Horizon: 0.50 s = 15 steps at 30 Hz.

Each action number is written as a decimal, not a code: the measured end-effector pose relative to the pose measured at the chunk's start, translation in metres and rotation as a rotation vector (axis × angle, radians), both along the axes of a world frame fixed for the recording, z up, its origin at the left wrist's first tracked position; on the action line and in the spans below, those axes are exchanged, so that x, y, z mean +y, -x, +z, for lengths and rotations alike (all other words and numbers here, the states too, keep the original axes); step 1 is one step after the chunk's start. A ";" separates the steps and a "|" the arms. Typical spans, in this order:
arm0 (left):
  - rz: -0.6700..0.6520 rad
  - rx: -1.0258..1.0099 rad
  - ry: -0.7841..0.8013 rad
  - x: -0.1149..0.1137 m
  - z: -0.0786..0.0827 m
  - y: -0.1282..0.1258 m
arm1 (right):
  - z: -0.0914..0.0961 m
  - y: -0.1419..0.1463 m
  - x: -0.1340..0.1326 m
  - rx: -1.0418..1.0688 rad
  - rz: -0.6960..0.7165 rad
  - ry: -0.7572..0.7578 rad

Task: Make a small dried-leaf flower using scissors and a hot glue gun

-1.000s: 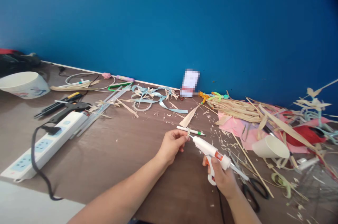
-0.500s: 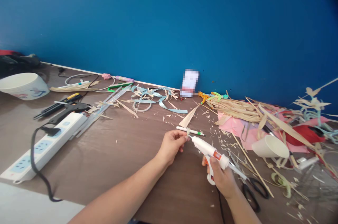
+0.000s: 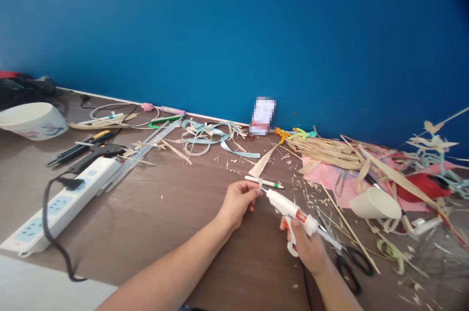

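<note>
My right hand point(image 3: 307, 245) is wrapped round the handle of a white hot glue gun point(image 3: 286, 205), a glue stick jutting from its rear. The nozzle points left, right at the fingertips of my left hand point(image 3: 237, 202). Those fingers are pinched on a small pale strip point(image 3: 260, 184), which looks like dried husk; its lower end is hidden by the fingers. Just behind it lie a white pen with a green band point(image 3: 273, 183) and a loose husk piece point(image 3: 262, 164). Black-handled scissors point(image 3: 350, 264) rest beside my right hand, partly under the gun.
At left are a white power strip point(image 3: 69, 203) with a black plug, a black glue gun point(image 3: 93, 155) and a white bowl point(image 3: 34, 118). Blue ribbon point(image 3: 234, 150) curls near the wall. A husk bundle point(image 3: 326, 152), pink paper point(image 3: 318, 174) and a tipped paper cup point(image 3: 375, 203) lie right.
</note>
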<state>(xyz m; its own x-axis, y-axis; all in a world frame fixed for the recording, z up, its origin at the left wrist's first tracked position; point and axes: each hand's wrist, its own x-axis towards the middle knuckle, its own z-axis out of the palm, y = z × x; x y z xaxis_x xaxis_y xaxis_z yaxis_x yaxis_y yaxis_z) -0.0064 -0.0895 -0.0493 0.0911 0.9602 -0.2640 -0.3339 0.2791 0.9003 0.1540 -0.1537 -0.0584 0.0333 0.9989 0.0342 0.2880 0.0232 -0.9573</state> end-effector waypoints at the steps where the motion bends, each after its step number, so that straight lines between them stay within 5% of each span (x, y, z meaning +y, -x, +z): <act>1: -0.002 0.001 -0.001 0.000 0.000 0.000 | 0.000 0.000 0.000 -0.014 -0.002 -0.002; 15: -0.025 -0.033 0.017 -0.001 0.001 0.001 | -0.002 -0.004 0.000 -0.085 -0.014 -0.018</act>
<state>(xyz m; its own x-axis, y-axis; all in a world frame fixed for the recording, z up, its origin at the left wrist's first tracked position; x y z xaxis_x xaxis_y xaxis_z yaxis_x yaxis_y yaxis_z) -0.0069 -0.0901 -0.0481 0.1242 0.9531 -0.2762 -0.3564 0.3026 0.8840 0.1584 -0.1534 -0.0603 0.0436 0.9975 0.0552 0.3686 0.0353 -0.9289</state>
